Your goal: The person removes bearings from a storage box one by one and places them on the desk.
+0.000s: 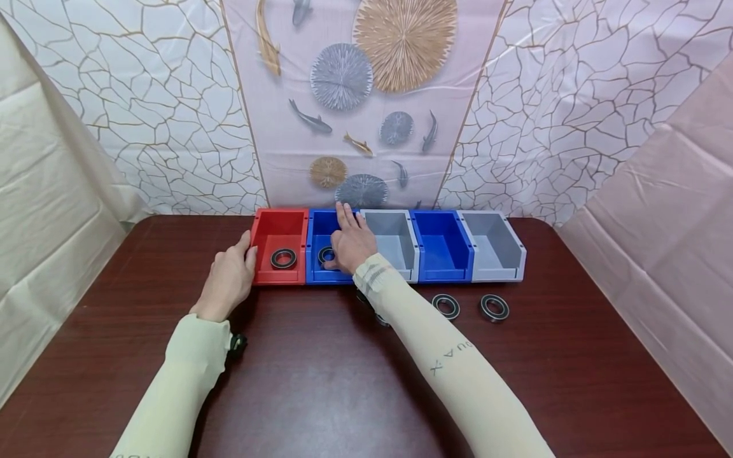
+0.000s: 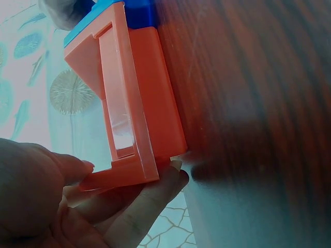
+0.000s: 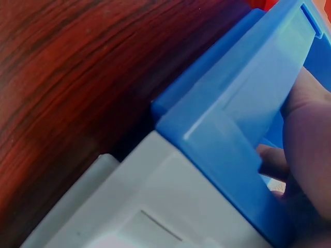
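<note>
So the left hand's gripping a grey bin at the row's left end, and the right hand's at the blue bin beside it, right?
Not grey: the head view shows the left hand gripping a red bin there. The right hand is at the blue bin.

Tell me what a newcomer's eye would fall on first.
Likely the row of five bins in red, blue and grey along the table's far edge. Next, the left hand gripping the red bin at the row's left end, and the right hand over the blue bin beside it. Behind, a big gold disc on the backdrop.
</note>
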Tool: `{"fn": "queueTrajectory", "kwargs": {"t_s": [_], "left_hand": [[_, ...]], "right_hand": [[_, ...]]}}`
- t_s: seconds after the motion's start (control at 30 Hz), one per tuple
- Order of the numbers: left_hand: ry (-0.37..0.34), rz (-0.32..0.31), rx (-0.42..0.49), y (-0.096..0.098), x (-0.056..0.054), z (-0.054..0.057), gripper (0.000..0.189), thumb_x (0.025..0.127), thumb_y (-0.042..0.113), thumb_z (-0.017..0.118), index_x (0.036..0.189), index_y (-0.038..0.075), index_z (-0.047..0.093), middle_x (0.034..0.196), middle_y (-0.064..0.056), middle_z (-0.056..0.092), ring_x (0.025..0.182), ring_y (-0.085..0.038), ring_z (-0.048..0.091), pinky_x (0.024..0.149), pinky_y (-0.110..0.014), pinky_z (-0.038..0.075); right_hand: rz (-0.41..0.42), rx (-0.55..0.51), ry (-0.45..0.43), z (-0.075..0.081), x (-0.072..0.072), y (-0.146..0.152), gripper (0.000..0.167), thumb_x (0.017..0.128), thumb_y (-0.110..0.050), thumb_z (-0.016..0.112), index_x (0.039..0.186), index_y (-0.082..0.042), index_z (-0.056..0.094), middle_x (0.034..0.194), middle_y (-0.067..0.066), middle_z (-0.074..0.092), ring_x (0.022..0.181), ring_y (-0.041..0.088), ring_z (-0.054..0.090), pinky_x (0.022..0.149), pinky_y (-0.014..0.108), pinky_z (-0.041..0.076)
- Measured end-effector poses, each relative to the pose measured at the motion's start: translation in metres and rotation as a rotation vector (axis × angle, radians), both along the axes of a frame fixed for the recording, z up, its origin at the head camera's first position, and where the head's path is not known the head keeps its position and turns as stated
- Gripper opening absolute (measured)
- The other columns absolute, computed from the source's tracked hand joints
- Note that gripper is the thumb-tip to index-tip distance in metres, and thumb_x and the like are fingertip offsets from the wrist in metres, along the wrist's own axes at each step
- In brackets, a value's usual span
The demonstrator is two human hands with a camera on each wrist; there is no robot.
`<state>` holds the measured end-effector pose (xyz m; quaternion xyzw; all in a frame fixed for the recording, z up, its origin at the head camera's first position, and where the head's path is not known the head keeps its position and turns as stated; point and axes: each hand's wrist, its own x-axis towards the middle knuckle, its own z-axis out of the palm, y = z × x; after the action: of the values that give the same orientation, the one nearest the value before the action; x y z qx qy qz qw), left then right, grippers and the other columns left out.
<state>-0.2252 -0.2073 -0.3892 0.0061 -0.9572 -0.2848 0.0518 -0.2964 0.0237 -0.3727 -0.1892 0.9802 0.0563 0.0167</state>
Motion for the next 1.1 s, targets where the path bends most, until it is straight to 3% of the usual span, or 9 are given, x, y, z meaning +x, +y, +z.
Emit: {"fn": "queueTrajectory", "kwargs": {"t_s": [0.43,0.67,0.83,1.1], "left_hand": [[-0.008,0.022,-0.006,-0.005,0.002,0.001,0.059,0.11,0.025,0.04,0.163,0.007,0.021,0.152,-0.031,0.045,0.129,-0.049,0.056,0.105,-0.062,0.046],[-0.011,0.025,-0.006,-0.006,0.003,0.001,0.059,0.11,0.025,0.04,0.163,0.007,0.021,0.152,-0.031,0.045,0.129,-0.049,0.055,0.105,-0.062,0.046],[-0.027,0.021,0.005,-0.005,0.002,0.001,0.06,0.11,0.027,0.04,0.163,0.009,0.019,0.155,-0.03,0.043,0.132,-0.048,0.054,0.106,-0.062,0.046],[-0.012,0.01,0.009,0.0,-0.001,-0.001,0.058,0.11,0.027,0.041,0.163,0.01,0.023,0.147,-0.03,0.051,0.123,-0.046,0.06,0.103,-0.061,0.049]], "right_hand": [[-0.011,0.038,-0.006,-0.001,-0.003,-0.01,0.045,0.086,-0.064,0.071,0.084,-0.019,0.07,0.173,0.012,-0.007,0.161,0.027,-0.006,0.132,0.042,0.004],[-0.01,0.05,-0.012,0.0,-0.003,-0.012,0.046,0.086,-0.064,0.071,0.094,-0.019,0.073,0.173,0.011,-0.007,0.161,0.027,-0.006,0.132,0.043,0.005],[-0.015,0.031,-0.022,0.0,-0.004,-0.009,0.045,0.086,-0.063,0.071,0.091,-0.018,0.071,0.173,0.011,-0.007,0.161,0.027,-0.006,0.132,0.044,0.004],[-0.022,-0.009,-0.002,0.0,-0.001,-0.002,0.044,0.084,-0.062,0.074,0.086,-0.018,0.07,0.174,0.011,-0.003,0.161,0.028,-0.002,0.131,0.046,0.006]]}}
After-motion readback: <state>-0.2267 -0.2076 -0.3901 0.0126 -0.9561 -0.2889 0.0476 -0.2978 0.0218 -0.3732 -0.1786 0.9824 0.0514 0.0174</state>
